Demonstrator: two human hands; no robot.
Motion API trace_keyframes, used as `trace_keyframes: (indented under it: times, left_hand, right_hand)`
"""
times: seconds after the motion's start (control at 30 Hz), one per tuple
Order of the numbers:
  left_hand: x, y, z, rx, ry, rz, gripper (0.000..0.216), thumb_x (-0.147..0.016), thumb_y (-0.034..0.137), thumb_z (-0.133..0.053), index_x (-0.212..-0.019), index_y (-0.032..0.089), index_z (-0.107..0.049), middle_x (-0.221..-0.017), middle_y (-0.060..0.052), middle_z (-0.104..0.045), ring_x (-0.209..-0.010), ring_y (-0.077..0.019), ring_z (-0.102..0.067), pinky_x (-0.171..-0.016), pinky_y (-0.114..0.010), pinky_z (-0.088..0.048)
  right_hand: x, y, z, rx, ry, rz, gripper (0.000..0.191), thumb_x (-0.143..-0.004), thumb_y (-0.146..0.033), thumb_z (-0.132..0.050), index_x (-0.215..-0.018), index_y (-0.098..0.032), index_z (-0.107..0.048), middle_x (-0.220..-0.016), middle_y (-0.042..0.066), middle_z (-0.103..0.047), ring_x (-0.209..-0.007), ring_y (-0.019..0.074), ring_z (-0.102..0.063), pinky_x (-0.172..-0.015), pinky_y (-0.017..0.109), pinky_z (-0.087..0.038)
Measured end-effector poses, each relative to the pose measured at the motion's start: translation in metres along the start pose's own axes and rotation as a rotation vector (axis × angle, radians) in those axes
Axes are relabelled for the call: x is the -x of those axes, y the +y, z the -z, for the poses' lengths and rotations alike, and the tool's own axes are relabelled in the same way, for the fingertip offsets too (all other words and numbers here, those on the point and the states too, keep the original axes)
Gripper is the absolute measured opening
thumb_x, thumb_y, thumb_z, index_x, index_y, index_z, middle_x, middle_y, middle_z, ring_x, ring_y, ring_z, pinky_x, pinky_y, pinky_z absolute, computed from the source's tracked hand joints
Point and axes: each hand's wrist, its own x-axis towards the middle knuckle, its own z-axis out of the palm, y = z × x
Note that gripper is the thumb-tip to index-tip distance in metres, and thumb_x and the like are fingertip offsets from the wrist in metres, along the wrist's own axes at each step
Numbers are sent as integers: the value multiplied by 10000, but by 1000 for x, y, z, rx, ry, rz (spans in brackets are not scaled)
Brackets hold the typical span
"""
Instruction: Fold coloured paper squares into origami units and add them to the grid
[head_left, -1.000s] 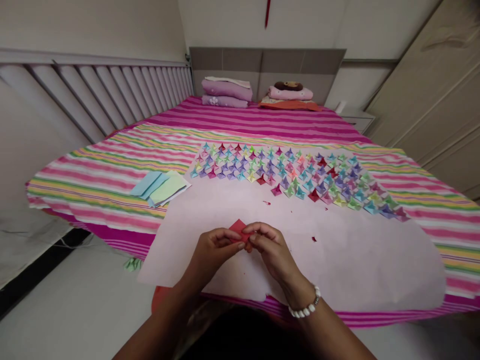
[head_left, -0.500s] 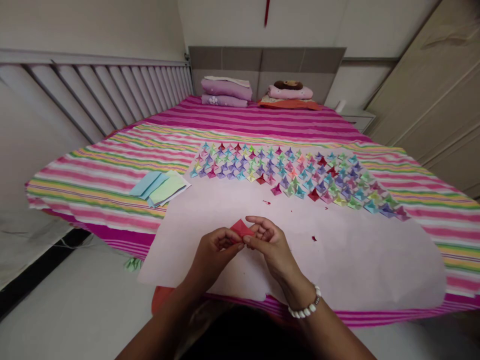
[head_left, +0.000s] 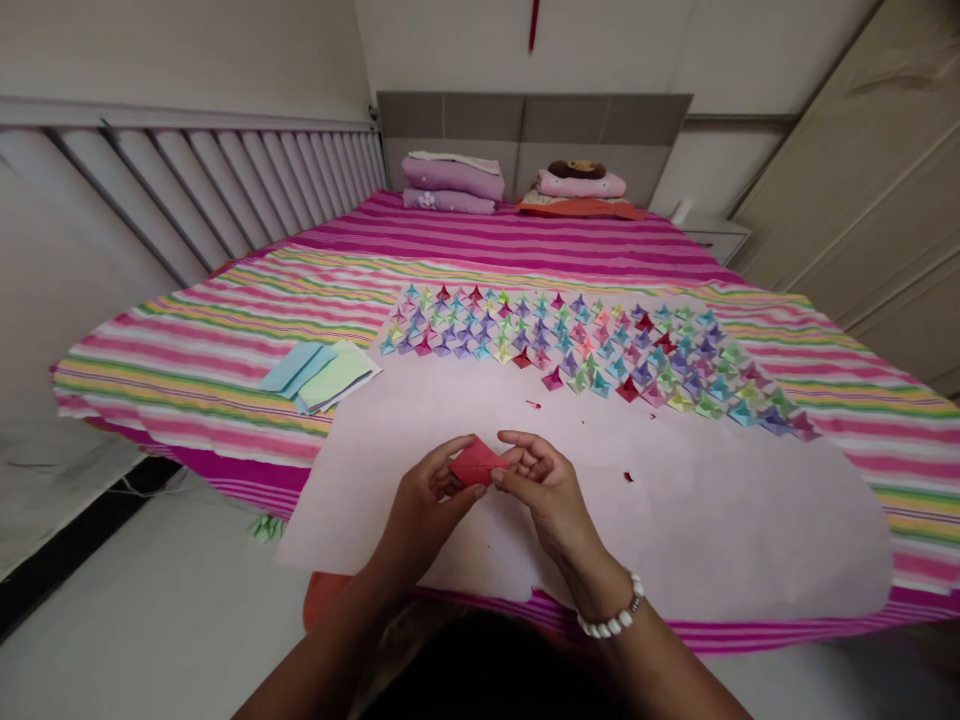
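A small folded red paper (head_left: 475, 461) is held up between my two hands over the big pale sheet (head_left: 720, 530). My left hand (head_left: 431, 492) grips its left side, thumb below and index finger along the upper edge. At the right corner my right hand (head_left: 541, 490) pinches it between thumb and fingers, the index finger raised; a white bead bracelet (head_left: 611, 622) circles that wrist. Beyond the hands, many folded paper pieces (head_left: 577, 345) in several colours stand in rows on the sheet.
Left of the sheet lies a stack of blue and green paper (head_left: 319, 375) on the striped bedspread (head_left: 195, 350). Tiny red scraps (head_left: 628, 477) are scattered on the sheet. Folded bedding (head_left: 454, 185) rests near the headboard (head_left: 480, 115). A crumpled green thing (head_left: 266, 528) lies on the floor.
The red paper has tilted and shifted slightly left, showing a broader face. My left index finger has extended along its upper edge. The rows of folded pieces look unchanged.
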Motion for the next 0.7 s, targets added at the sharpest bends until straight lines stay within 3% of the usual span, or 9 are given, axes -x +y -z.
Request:
trace_keyframes:
  times: [0.27, 0.43, 0.57, 0.7]
  left_hand:
    - [-3, -1, -1, 110, -17, 75, 767, -668, 272, -777, -1361, 160, -470, -728, 15, -705, -690, -153, -670, -647, -270, -518]
    - [-2, -1, -4, 132, 16, 80, 587, -698, 305, -759, -1232, 149, -570, -894, -50, -745, -809, -190, -692, -771, -322, -540]
    - [-1, 2, -4, 63, 17, 15, 326, -801, 339, -651, -1073, 159, -652, -882, -41, -736, -763, -172, -668, -743, -307, -532]
    - [-1, 2, -1, -63, 35, -9, 367, -862, 339, -568, -1188, 177, -620, -1023, -57, -723, -907, -193, -656, -831, -324, -506]
  right_hand:
    - [0, 1, 1, 27, 29, 46, 404, -622, -216, -798, -999, -207, -654, -612, -52, -619, -531, 114, -540, -556, 257, -446]
    - [1, 0, -1, 50, 25, 56, 456, -627, -212, -801, -1055, -221, -645, -612, -58, -614, -538, 119, -545, -566, 264, -445]
    - [2, 1, -1, 60, 5, 51, 452, -637, -211, -794, -1065, -216, -649, -608, -55, -620, -546, 120, -548, -573, 268, -434]
    - [2, 2, 0, 22, 6, 17, 436, -682, -248, -767, -1098, -215, -639, -606, -55, -621, -528, 121, -553, -565, 275, -433]
